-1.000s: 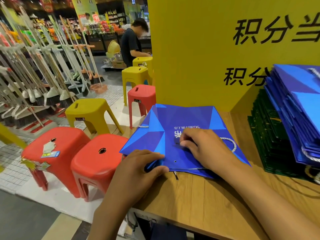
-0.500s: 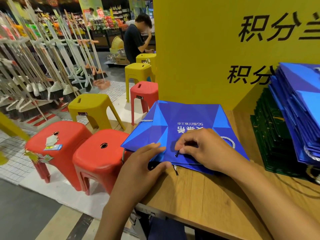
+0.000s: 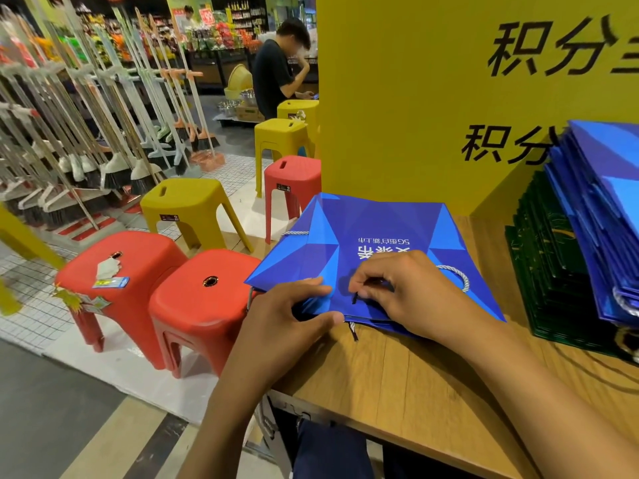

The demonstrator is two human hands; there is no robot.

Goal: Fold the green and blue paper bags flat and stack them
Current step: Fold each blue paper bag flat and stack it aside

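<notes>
A wooden table (image 3: 432, 385) stands in a shop, with a tall yellow board (image 3: 397, 98) bearing black characters behind it. The blue bag (image 3: 377, 223) lies flat on the table's left part, its left corner reaching over the table edge. It is printed in dark and light blue triangles, with white writing that reads upside down from here, and its open mouth faces the person. The left hand (image 3: 290, 316) grips the near edge of the bag, with the fingers on top and the thumb curled in at the edge. The right hand (image 3: 411, 288) rests on the bag with its fingers bent, and the thumb and forefinger pinch the dark end of a cord (image 3: 355, 298). A loop of grey-white handle (image 3: 458, 274) shows just to the right of this hand, and another cord end (image 3: 352, 331) hangs out under the near edge. On the right of the table a pile of green bags (image 3: 546, 264) lies flat, and a pile of blue bags (image 3: 601, 202) leans over it. Left of the table stand two red stools (image 3: 200, 305), with yellow stools (image 3: 186, 202) and another red one further back. Beyond them a rack holds brooms (image 3: 114, 171), and a person in a black shirt (image 3: 273, 74) stands in the aisle.
</notes>
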